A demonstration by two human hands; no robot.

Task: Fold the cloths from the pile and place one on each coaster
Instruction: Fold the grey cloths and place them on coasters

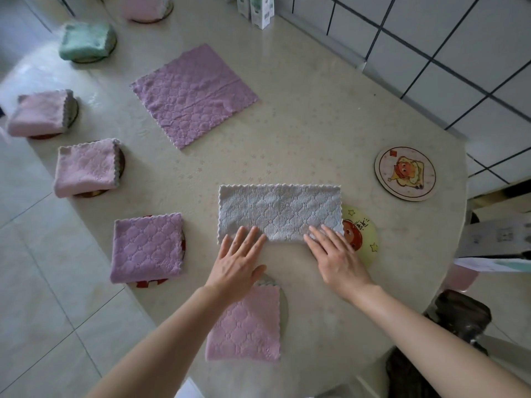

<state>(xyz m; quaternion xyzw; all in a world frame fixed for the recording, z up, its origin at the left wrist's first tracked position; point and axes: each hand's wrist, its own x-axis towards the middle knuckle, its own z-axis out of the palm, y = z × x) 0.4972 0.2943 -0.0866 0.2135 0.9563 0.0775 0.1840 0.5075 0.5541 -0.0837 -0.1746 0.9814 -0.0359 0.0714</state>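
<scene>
Cloth of grey quilted microfibre (280, 211), folded once into a long strip with scalloped edges, lies on the pale round table (316, 133) just ahead of both hands. The left hand (238, 259) and the right hand (336, 254) are spread palm-down with straight fingers. Their fingertips press the strip's near edge at either end, and neither hand grips anything.

Partly under the right hand and the strip's right end sits a yellow-green round coaster (369, 231) printed with a red cartoon figure, stars and a few dark characters too small to read. Beyond the right hand, apart from the strip, lies a pale round coaster with a cartoon toast figure (405, 173) and a small red square mark.

Well ahead of the left hand a lilac quilted cloth (195, 96) is spread flat, unfolded. Beneath the left wrist a folded pink cloth (247, 326) rests on a coaster. On that hand's outer side a folded lilac cloth (148, 248) covers a red-rimmed coaster. Further folded pink cloths (86, 168) and a folded green cloth (86, 41) lie beyond it on coasters. White cartons (255, 7) stand far ahead, their labels unreadable.
</scene>
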